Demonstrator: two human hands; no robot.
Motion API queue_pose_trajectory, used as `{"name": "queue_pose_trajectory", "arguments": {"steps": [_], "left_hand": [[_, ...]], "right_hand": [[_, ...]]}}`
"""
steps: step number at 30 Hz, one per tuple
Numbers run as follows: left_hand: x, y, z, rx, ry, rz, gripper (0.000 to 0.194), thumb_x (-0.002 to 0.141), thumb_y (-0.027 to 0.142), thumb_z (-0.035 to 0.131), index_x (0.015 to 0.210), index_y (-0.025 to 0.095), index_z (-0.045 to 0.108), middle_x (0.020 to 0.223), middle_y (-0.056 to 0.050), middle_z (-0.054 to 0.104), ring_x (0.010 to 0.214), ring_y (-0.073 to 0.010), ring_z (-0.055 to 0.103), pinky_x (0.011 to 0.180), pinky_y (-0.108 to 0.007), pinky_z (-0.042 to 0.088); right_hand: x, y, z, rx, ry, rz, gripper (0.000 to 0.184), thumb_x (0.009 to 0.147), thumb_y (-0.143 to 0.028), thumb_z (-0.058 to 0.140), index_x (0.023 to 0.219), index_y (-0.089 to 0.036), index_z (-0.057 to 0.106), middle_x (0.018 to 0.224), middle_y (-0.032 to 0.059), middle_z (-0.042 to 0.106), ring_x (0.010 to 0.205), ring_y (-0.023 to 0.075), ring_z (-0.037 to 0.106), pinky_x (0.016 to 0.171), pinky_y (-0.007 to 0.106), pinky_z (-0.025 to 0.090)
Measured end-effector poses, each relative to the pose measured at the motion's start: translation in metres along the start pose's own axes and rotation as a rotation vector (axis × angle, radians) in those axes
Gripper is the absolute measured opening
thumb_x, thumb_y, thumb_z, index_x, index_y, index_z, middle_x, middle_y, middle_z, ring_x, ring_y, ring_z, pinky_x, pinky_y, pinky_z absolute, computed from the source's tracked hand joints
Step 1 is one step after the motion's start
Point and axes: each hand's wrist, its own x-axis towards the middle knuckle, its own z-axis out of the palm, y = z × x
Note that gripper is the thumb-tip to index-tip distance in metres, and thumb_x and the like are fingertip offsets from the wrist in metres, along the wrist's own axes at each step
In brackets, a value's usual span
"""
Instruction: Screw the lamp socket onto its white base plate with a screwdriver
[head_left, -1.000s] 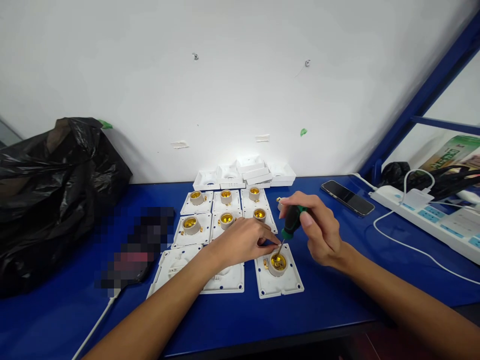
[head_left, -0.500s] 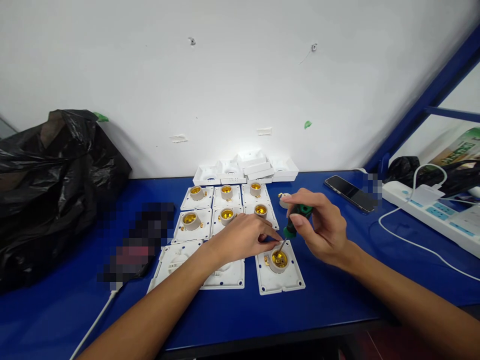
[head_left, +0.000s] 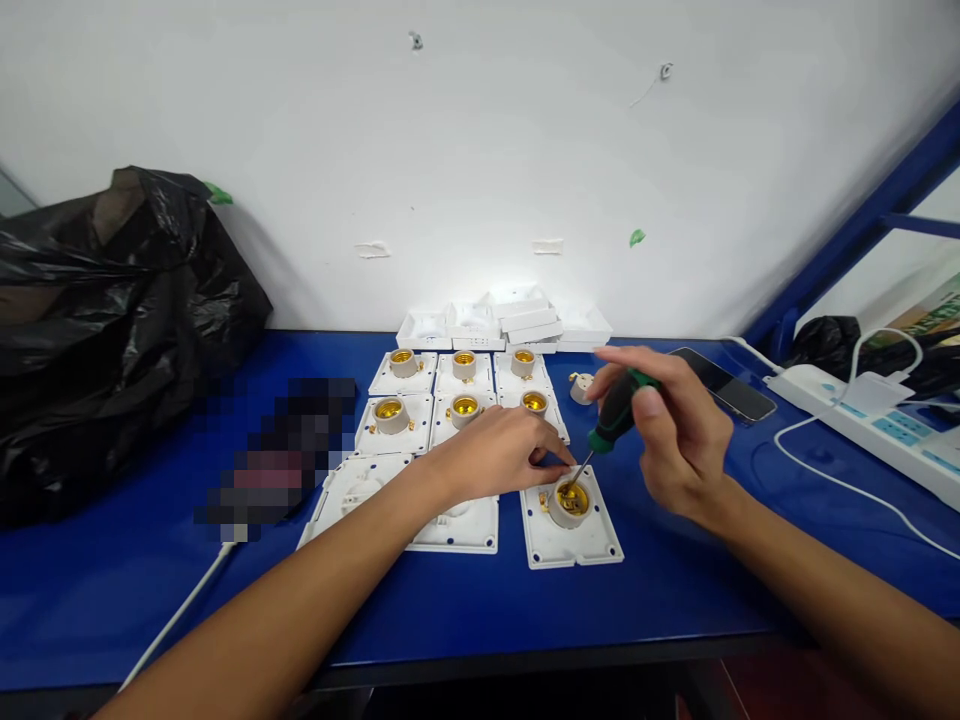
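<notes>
In my right hand (head_left: 679,430) is a screwdriver (head_left: 616,408) with a green and black handle. It leans, its shaft running down into the brass-lined socket of a round lamp holder (head_left: 570,505). That lamp holder sits on a square white plastic plate (head_left: 592,545) lying flat on the table. My left hand (head_left: 517,450) grips this plate at its far edge, fingers bent; the fingertips are partly hidden. Behind my left forearm lie white plates without sockets (head_left: 461,540). Farther back, several plates carry lamp holders (head_left: 390,415) in rows.
White box-shaped covers (head_left: 424,330) are piled against the wall. A loose lamp holder (head_left: 581,388) lies behind my right hand. To the right are a phone (head_left: 739,390) and a power strip (head_left: 885,420) with white cables. A black plastic bag (head_left: 135,340) fills the left side.
The camera view has shifted, so everything sits a little higher and farther right. My right hand has opened its grip slightly around the screwdriver handle, which leans more. The screwdriver tip stays in the socket.
</notes>
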Motion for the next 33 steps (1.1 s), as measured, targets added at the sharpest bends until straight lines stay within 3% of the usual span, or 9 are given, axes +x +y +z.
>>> {"name": "queue_pose_trajectory", "arguments": {"steps": [3,10,13,17,20,25,28,33], "left_hand": [[0.0,0.001,-0.001,0.0,0.002,-0.011,0.015,0.09,0.03,0.069,0.099,0.027,0.082,0.072,0.002,0.067,0.062,-0.0109,0.055,0.053,-0.028,0.03],[0.0,0.001,-0.001,-0.029,-0.02,-0.037,0.017,0.09,0.03,0.069,0.102,0.027,0.081,0.073,0.0,0.069,0.062,-0.0117,0.056,0.056,-0.027,0.032],[0.0,0.0,-0.001,-0.023,-0.018,-0.029,0.016,0.09,0.03,0.069,0.099,0.026,0.081,0.072,0.001,0.067,0.062,-0.0114,0.055,0.056,-0.027,0.031],[0.0,0.0,-0.001,-0.007,-0.02,-0.008,0.015,0.091,0.03,0.068,0.095,0.025,0.081,0.07,0.001,0.065,0.062,-0.0113,0.055,0.056,-0.028,0.032],[0.0,0.0,-0.002,-0.015,-0.027,-0.011,0.016,0.091,0.031,0.067,0.098,0.026,0.081,0.066,0.002,0.061,0.061,-0.0115,0.055,0.057,-0.028,0.033],[0.001,-0.002,-0.001,-0.036,-0.032,-0.012,0.017,0.091,0.033,0.067,0.098,0.026,0.081,0.064,0.002,0.059,0.06,-0.0109,0.054,0.055,-0.028,0.032],[0.001,-0.003,0.0,-0.042,-0.023,-0.019,0.018,0.09,0.034,0.068,0.097,0.026,0.081,0.065,0.002,0.06,0.06,-0.0108,0.054,0.054,-0.028,0.031],[0.001,-0.002,0.0,-0.032,-0.017,-0.024,0.016,0.09,0.031,0.068,0.097,0.027,0.081,0.065,0.003,0.061,0.057,-0.0094,0.051,0.052,-0.028,0.03]], "right_hand": [[0.002,0.001,-0.002,-0.126,0.009,-0.069,0.032,0.101,-0.025,0.052,0.13,-0.029,0.066,0.088,0.0038,0.064,0.079,0.0191,0.058,0.07,0.037,0.05],[0.0,0.01,-0.001,-0.062,0.083,-0.07,0.033,0.091,-0.022,0.071,0.123,-0.029,0.065,0.091,0.0001,0.06,0.071,0.0142,0.056,0.062,0.032,0.045],[-0.001,0.008,0.0,-0.052,0.035,-0.072,0.032,0.094,-0.021,0.066,0.125,-0.028,0.064,0.086,-0.0002,0.06,0.073,0.0151,0.057,0.063,0.033,0.047],[-0.002,0.004,0.001,0.032,0.002,0.002,0.045,0.098,-0.018,0.058,0.141,-0.029,0.052,0.098,0.0031,0.065,0.08,0.017,0.064,0.063,0.034,0.053],[-0.001,0.004,-0.001,0.006,0.014,-0.062,0.033,0.099,-0.023,0.057,0.131,-0.029,0.061,0.098,0.0042,0.068,0.082,0.0192,0.064,0.066,0.037,0.053],[0.003,0.004,-0.004,-0.104,0.087,-0.159,0.022,0.094,-0.025,0.066,0.115,-0.029,0.071,0.079,0.0015,0.065,0.071,0.018,0.055,0.058,0.034,0.043],[0.003,0.001,-0.003,-0.072,0.081,-0.096,0.024,0.095,-0.023,0.065,0.117,-0.03,0.072,0.08,0.0008,0.067,0.067,0.0168,0.056,0.058,0.034,0.045],[0.003,-0.001,-0.001,-0.026,0.011,0.014,0.037,0.102,-0.019,0.05,0.133,-0.033,0.065,0.1,0.0038,0.073,0.079,0.0184,0.066,0.07,0.039,0.054]]}}
